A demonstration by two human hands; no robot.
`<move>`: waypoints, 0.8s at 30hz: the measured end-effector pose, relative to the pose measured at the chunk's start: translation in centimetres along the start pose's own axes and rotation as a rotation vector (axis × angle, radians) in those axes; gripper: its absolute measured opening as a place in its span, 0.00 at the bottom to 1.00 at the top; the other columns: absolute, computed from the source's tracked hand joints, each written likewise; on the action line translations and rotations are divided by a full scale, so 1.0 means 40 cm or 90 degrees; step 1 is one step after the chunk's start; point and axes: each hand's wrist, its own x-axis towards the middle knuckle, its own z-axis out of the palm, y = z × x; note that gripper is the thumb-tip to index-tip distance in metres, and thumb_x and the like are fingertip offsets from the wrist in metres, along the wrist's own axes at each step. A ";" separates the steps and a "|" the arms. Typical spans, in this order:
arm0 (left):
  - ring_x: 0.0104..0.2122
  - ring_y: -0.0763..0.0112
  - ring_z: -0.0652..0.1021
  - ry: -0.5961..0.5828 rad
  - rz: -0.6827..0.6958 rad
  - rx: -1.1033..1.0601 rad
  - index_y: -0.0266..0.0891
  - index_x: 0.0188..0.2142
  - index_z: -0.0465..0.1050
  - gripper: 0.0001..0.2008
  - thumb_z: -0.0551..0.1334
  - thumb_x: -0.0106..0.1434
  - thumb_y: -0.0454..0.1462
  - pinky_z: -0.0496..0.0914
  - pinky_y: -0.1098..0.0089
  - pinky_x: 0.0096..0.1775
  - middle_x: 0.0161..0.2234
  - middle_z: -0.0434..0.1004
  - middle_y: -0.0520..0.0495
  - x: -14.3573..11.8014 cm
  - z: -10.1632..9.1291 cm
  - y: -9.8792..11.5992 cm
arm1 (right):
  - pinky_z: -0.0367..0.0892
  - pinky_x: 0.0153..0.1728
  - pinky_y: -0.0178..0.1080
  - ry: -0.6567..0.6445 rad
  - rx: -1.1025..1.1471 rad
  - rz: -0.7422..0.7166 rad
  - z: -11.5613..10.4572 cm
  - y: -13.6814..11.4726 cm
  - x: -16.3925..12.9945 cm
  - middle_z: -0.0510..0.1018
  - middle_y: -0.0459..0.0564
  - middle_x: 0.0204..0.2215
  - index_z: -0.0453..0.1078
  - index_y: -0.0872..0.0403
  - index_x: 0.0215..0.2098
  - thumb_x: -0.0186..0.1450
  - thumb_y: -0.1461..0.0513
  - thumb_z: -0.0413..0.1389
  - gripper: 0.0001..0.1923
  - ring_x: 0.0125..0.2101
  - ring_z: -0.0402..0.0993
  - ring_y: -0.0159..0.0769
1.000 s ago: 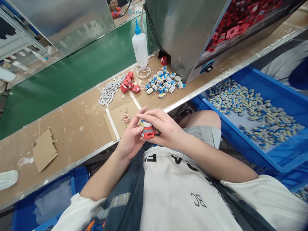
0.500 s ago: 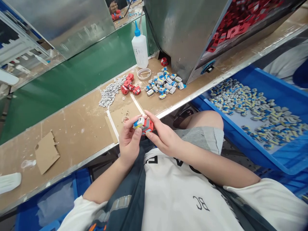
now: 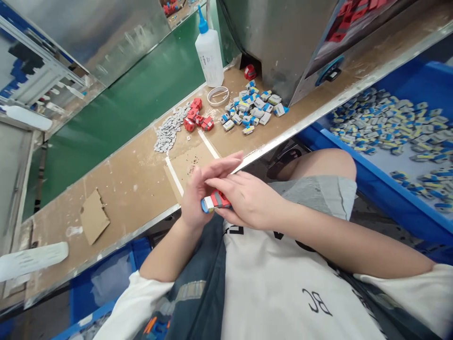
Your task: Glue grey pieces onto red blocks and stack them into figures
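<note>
Over my lap, near the table edge, my right hand (image 3: pixel 247 198) is closed around a small red plastic toy piece (image 3: pixel 218 199) with grey bands and a white and blue end. Its fingers partly cover the piece. My left hand (image 3: pixel 198 193) is held flat with its fingers stretched out, and its palm presses against the white and blue end. On the table beyond lie several red plastic pieces (image 3: pixel 194 115), a pile of small flat grey parts (image 3: pixel 170 131) and a heap of grey, blue and white parts (image 3: pixel 253 108).
A white glue bottle (image 3: pixel 209 56) with a blue nozzle stands behind a tape roll (image 3: pixel 218 96). A metal cabinet (image 3: pixel 276 42) rises at the back. At right is a blue bin (image 3: pixel 375 177) of parts; cardboard (image 3: pixel 95 217) lies at left beside a green belt (image 3: pixel 116 108).
My left hand has gone from pinching the white and blue end to flat, palm against it. The right hand has wrapped round the red part. The view has shifted slightly.
</note>
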 end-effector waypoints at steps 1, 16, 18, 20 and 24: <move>0.66 0.47 0.78 -0.007 -0.013 -0.006 0.42 0.54 0.82 0.33 0.51 0.75 0.62 0.70 0.45 0.69 0.62 0.83 0.41 -0.002 0.004 0.002 | 0.75 0.48 0.54 -0.001 -0.048 -0.009 -0.005 -0.001 0.002 0.84 0.63 0.48 0.62 0.59 0.67 0.78 0.56 0.52 0.24 0.47 0.80 0.52; 0.34 0.59 0.81 -0.033 0.053 0.135 0.40 0.30 0.73 0.35 0.52 0.71 0.67 0.78 0.58 0.39 0.26 0.75 0.46 -0.040 -0.016 -0.009 | 0.65 0.73 0.62 0.008 0.008 -0.025 -0.048 0.002 -0.005 0.73 0.55 0.70 0.69 0.46 0.68 0.79 0.62 0.54 0.20 0.74 0.65 0.49; 0.29 0.63 0.77 -0.017 0.059 0.112 0.41 0.26 0.71 0.33 0.53 0.73 0.64 0.76 0.60 0.37 0.20 0.67 0.49 -0.038 -0.010 -0.008 | 0.69 0.71 0.60 -0.003 0.048 -0.026 -0.034 -0.001 -0.005 0.72 0.59 0.71 0.68 0.50 0.69 0.80 0.63 0.51 0.21 0.74 0.65 0.48; 0.28 0.64 0.75 0.018 0.055 0.101 0.42 0.24 0.71 0.32 0.54 0.74 0.61 0.76 0.59 0.39 0.19 0.65 0.49 -0.039 -0.002 -0.010 | 0.72 0.68 0.58 0.005 0.065 -0.029 -0.020 -0.005 -0.007 0.71 0.63 0.71 0.65 0.54 0.69 0.80 0.65 0.49 0.21 0.73 0.66 0.48; 0.29 0.63 0.74 0.117 0.013 0.147 0.44 0.22 0.68 0.33 0.54 0.73 0.64 0.76 0.58 0.39 0.22 0.68 0.47 -0.052 -0.005 -0.026 | 0.75 0.67 0.56 0.036 0.069 -0.056 -0.008 -0.010 -0.011 0.72 0.68 0.69 0.61 0.59 0.71 0.79 0.66 0.49 0.23 0.73 0.67 0.49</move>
